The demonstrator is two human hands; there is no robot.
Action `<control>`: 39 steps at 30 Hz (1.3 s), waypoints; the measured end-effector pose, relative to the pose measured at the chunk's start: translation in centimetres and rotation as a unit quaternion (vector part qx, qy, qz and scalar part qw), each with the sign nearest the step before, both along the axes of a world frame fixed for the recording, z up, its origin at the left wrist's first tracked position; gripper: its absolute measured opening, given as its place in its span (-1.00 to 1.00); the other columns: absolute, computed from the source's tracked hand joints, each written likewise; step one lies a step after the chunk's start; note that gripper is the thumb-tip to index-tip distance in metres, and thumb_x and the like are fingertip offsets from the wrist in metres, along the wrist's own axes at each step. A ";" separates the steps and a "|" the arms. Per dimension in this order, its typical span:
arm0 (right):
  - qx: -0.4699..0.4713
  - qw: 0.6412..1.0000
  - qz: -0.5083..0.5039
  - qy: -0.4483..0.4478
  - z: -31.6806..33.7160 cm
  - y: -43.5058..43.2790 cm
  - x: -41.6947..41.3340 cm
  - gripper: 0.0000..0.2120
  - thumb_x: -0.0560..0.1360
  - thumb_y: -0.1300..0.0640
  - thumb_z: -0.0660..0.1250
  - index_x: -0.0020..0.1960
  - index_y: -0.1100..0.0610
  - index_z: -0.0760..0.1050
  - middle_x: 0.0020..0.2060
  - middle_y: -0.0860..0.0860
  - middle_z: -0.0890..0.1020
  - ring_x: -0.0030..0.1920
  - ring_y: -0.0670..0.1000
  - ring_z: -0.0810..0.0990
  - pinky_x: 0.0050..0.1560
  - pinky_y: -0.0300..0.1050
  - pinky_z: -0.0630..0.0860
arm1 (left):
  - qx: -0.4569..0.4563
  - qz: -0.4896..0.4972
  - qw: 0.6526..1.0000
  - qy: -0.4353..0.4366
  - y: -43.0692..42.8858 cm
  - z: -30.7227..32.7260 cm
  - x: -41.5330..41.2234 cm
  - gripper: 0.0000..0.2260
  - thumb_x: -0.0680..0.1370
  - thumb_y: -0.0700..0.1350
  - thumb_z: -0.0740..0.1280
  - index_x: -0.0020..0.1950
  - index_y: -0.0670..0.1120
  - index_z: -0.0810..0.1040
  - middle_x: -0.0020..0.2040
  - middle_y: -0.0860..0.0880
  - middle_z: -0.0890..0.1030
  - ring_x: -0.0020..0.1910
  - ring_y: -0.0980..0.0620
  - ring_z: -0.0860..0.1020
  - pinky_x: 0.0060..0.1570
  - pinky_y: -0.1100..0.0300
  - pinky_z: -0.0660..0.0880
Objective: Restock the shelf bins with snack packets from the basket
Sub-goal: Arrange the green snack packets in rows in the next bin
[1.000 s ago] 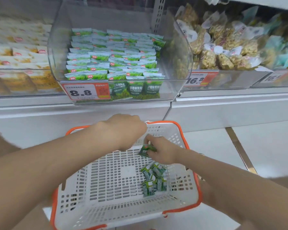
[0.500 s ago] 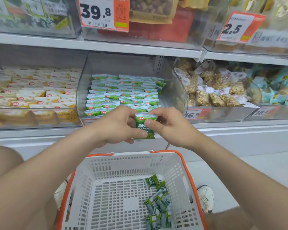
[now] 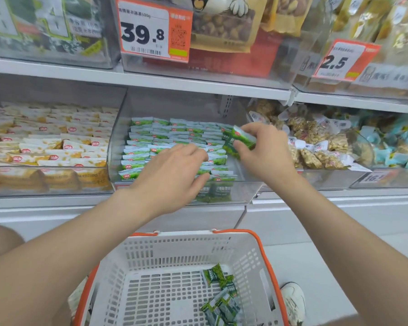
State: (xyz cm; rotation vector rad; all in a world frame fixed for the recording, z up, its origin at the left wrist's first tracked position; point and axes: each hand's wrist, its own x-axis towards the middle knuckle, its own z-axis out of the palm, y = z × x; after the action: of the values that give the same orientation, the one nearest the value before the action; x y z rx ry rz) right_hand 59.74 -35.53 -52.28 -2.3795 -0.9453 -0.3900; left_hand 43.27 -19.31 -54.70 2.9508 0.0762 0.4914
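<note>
Since the shelf (image 3: 57, 203) carried a clear bin (image 3: 243, 192) already lined with green packets (image 3: 174, 131), and the basket (image 3: 174, 248) sat below it with a few more in its right corner, the left hand (image 3: 172, 177) lay flat with loose fingers on the front rows, likely to steady them, while the right hand (image 3: 266, 151) pinched one tilted packet (image 3: 239, 141) over the bin's right side, ready to slot in. Half a second earlier both hands had pinched that packet together before the bin.
</note>
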 end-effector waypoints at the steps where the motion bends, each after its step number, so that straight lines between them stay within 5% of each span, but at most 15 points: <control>1: -0.035 0.999 -0.018 -0.023 0.1 0.8 0.9 -0.85 0.53 0.08 0.41 0.09 0.07 0.64 -0.05 0.00 0.71 0.01 0.15 0.63 -0.06 -0.08 0.38 | 0.033 0.004 0.999 0.027 0.1 0.0 0.4 -0.63 0.68 0.16 0.16 0.38 -0.02 0.44 0.32 -0.01 0.53 0.29 -0.10 0.49 0.24 -0.08 0.46; 5: -0.174 0.981 -0.048 -0.071 1.0 4.5 2.9 -0.90 0.52 0.24 0.34 -0.02 0.20 0.44 -0.04 0.24 0.59 -0.04 0.31 0.58 -0.18 0.00 0.39 | 0.084 0.017 0.985 0.150 1.1 -0.2 1.4 -0.45 0.70 0.26 -0.04 0.58 -0.03 0.24 0.68 -0.08 0.10 0.60 -0.15 0.18 0.49 -0.11 0.24; 7: -0.261 0.959 -0.048 -0.101 1.3 6.2 3.5 -0.87 0.52 0.28 0.36 0.03 0.19 0.45 0.05 0.25 0.58 0.06 0.30 0.61 0.00 0.10 0.50 | 0.058 0.016 0.976 0.210 2.0 -0.3 1.6 -0.34 0.66 0.35 -0.14 0.66 0.00 0.11 0.71 -0.04 -0.10 0.67 -0.14 -0.02 0.58 -0.17 0.09; 11: -0.406 0.902 -0.071 -0.131 0.5 8.6 5.4 -0.63 0.53 0.33 0.35 0.32 0.20 0.48 0.23 0.19 0.56 0.28 0.24 0.52 0.32 0.09 0.38 | -0.016 0.036 0.956 0.290 3.0 -0.6 2.2 -0.18 0.56 0.47 -0.22 0.71 0.03 -0.07 0.70 0.03 -0.24 0.68 -0.11 -0.21 0.60 -0.28 -0.10; 16: -0.477 0.865 -0.076 -0.137 -0.3 10.9 7.4 -0.73 0.52 0.34 0.31 0.15 0.06 0.48 -0.05 0.02 0.55 0.23 0.15 0.55 0.49 0.15 0.18 | -0.042 0.030 0.946 0.320 3.3 -1.0 2.5 -0.19 0.57 0.48 -0.22 0.71 0.05 -0.19 0.67 0.10 -0.33 0.66 -0.10 -0.31 0.59 -0.29 -0.15; 18: -0.471 0.867 -0.069 -0.145 -0.5 11.7 7.9 -0.71 0.51 0.38 0.31 0.13 0.06 0.50 -0.15 0.01 0.52 0.19 0.15 0.57 0.46 0.16 0.22 | -0.046 0.030 0.943 0.328 3.3 -1.0 2.6 -0.20 0.58 0.47 -0.22 0.70 0.05 -0.21 0.67 0.10 -0.34 0.65 -0.10 -0.34 0.59 -0.29 -0.17; 21: -0.455 0.879 -0.064 -0.129 -1.2 12.2 8.6 -0.62 0.52 0.47 0.29 0.28 0.23 0.55 0.13 0.17 0.63 0.22 0.26 0.60 0.14 0.11 0.50 | -0.048 0.029 0.940 0.337 3.2 -1.0 2.6 -0.20 0.59 0.46 -0.22 0.70 0.05 -0.23 0.67 0.09 -0.34 0.65 -0.11 -0.35 0.59 -0.29 -0.19; 26: -0.395 0.909 -0.077 -0.112 -1.9 12.6 8.8 -0.59 0.46 0.57 0.28 0.28 0.36 0.54 0.19 0.29 0.58 0.19 0.35 0.61 -0.04 0.12 0.53 | -0.054 0.033 0.940 0.337 3.2 -1.1 2.6 -0.21 0.59 0.45 -0.22 0.70 0.05 -0.23 0.68 0.07 -0.33 0.65 -0.11 -0.35 0.59 -0.28 -0.20; 29: -0.380 0.919 -0.091 -0.047 -2.5 12.2 8.7 -0.54 0.45 0.57 0.29 0.33 0.35 0.50 0.25 0.29 0.53 0.24 0.34 0.57 -0.02 0.07 0.49 | -0.044 0.041 0.944 0.324 2.9 -1.0 2.3 -0.21 0.59 0.45 -0.23 0.71 0.04 -0.19 0.69 0.02 -0.28 0.66 -0.11 -0.30 0.60 -0.27 -0.14; 32: -0.330 0.942 -0.060 0.006 -2.9 10.0 8.4 -0.58 0.49 0.42 0.32 0.33 0.27 0.51 0.25 0.24 0.53 0.21 0.26 0.56 0.04 -0.03 0.55 | 0.004 0.047 0.962 0.270 2.2 -0.8 1.8 -0.26 0.64 0.38 -0.20 0.70 -0.03 -0.01 0.70 -0.10 -0.03 0.67 -0.17 -0.02 0.57 -0.23 0.09; 35: -0.193 0.981 -0.011 0.005 -3.1 6.5 6.9 -0.61 0.47 0.31 0.30 0.28 0.19 0.63 0.17 0.19 0.67 0.15 0.22 0.65 0.18 0.04 0.62 | 0.059 0.056 0.981 0.174 0.8 -0.8 1.2 -0.48 0.70 0.25 -0.08 0.48 -0.06 0.30 0.44 -0.14 0.38 0.41 -0.21 0.38 0.30 -0.12 0.38; 39: 0.008 0.992 0.123 -0.037 -2.7 1.5 0.3 -0.68 0.46 0.26 0.27 0.16 0.12 0.65 -0.11 0.01 0.71 -0.11 0.05 0.68 0.02 -0.02 0.60 | 0.037 0.004 0.999 -0.023 -1.3 -0.5 0.2 -0.81 0.62 0.06 0.18 0.02 -0.05 0.42 0.01 -0.09 0.42 0.06 -0.18 0.42 0.00 -0.07 0.45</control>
State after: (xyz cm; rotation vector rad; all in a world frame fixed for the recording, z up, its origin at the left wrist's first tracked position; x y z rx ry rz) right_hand 59.99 -34.01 -54.96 -2.2114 -1.2479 -0.3906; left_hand 43.49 -20.57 -55.23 3.0099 0.0658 0.5740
